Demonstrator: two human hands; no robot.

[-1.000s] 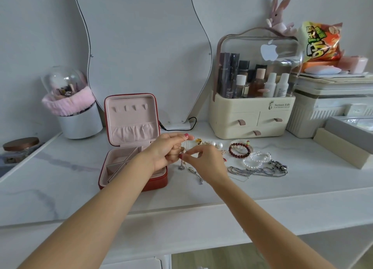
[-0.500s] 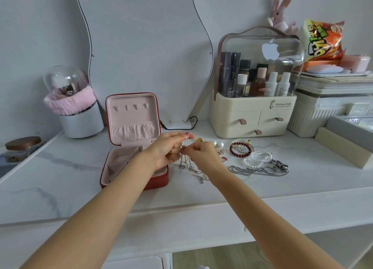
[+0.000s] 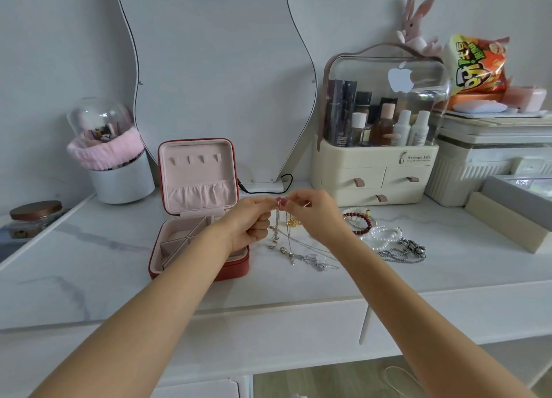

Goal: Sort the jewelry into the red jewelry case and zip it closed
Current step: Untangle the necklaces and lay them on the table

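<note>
The red jewelry case (image 3: 230,270) stands open on the marble top, lid upright, its pink compartments holding nothing I can see. Just right of it, my left hand (image 3: 249,223) and my right hand (image 3: 316,215) pinch the top of thin silver necklaces (image 3: 277,233), which hang down with their lower ends trailing on the table. More silver chains (image 3: 310,260) lie below them. A dark red bead bracelet (image 3: 358,221), a pearl bracelet (image 3: 383,236) and a heavy silver chain (image 3: 403,251) lie further right.
A wavy mirror (image 3: 215,69) stands behind the case with a black cable (image 3: 268,188) at its foot. A cream cosmetics organiser (image 3: 376,170) sits back right, boxes (image 3: 493,164) beyond it. A brush holder (image 3: 119,173) and a jar (image 3: 33,218) stand left.
Both hands have risen from the table, lifting the thin necklaces so that they hang from the fingertips. The case and the other jewelry have not moved.
</note>
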